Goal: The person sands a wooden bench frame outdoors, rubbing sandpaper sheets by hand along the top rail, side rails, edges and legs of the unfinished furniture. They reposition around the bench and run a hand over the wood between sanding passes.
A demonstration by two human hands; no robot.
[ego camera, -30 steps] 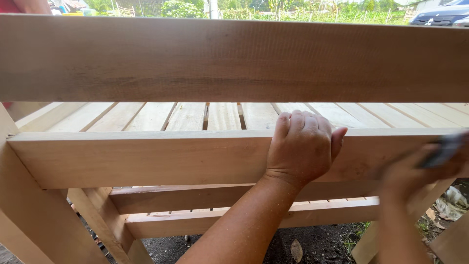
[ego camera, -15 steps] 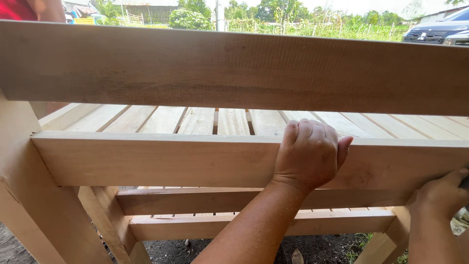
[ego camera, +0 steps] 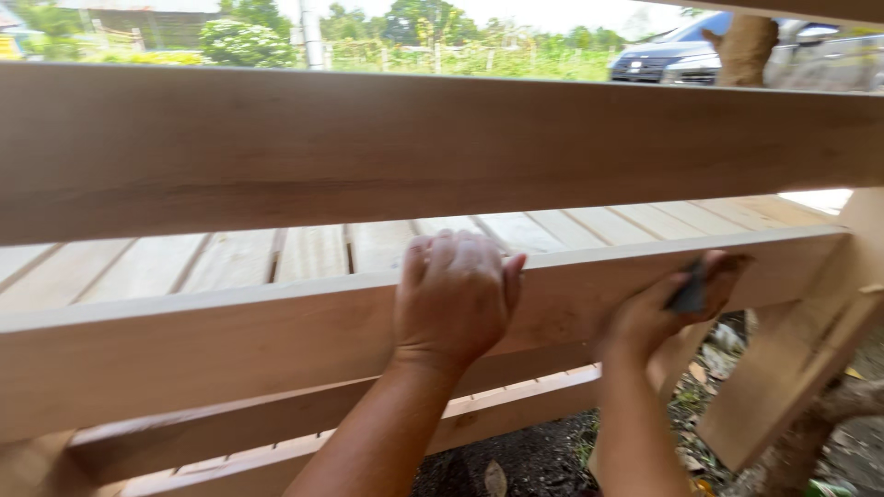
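Rail (ego camera: 230, 340) of pale wood runs across mid-frame. Left hand (ego camera: 456, 294) lies flat on it, grip released; right hand (ego camera: 658, 308), centre right, pinches a dark sanding pad (ego camera: 689, 293) against its face. Pad could slip from that light pinch, scraping knuckles.

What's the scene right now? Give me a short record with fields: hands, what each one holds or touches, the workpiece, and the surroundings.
left hand: flat on the front rail, fingers hooked over its top edge
right hand: pressed on the same rail further right, pinching a small dark pad; blurred
front rail: pale bare wood, horizontal
upper board: wide plank above the rail
slats: row of boards behind the rail, narrow gaps between
ground: dark soil with wood scraps
background: parked car, greenery
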